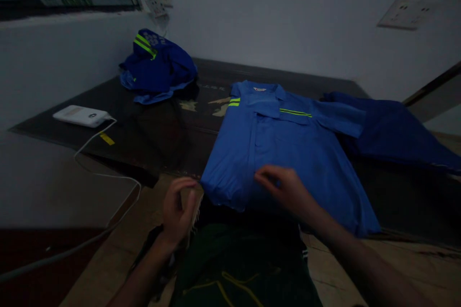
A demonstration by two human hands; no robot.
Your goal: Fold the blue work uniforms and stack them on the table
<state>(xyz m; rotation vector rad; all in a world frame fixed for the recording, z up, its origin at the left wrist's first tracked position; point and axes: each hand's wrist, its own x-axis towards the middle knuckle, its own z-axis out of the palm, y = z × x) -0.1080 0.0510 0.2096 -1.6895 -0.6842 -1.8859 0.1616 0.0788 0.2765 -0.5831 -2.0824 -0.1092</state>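
Observation:
A blue short-sleeved work shirt [288, 148] with yellow-green stripes lies front up on the dark table, collar toward the wall. Its left side is folded inward and its lower edge reaches the near table edge. My left hand [178, 211] is beside the shirt's lower left corner, fingers curved and a gap showing between thumb and forefinger. Over the lower front of the shirt, my right hand [283, 184] has thumb and forefinger brought together near the button strip. Whether any cloth is between those fingertips, I cannot make out.
A crumpled dark blue garment [162, 67] lies at the table's back left. A white device [82, 116] with a cable [108, 173] hanging off the edge lies at left. Dark blue cloth [392, 129] lies right of the shirt. Wall sockets [406, 14] are behind the table [173, 148].

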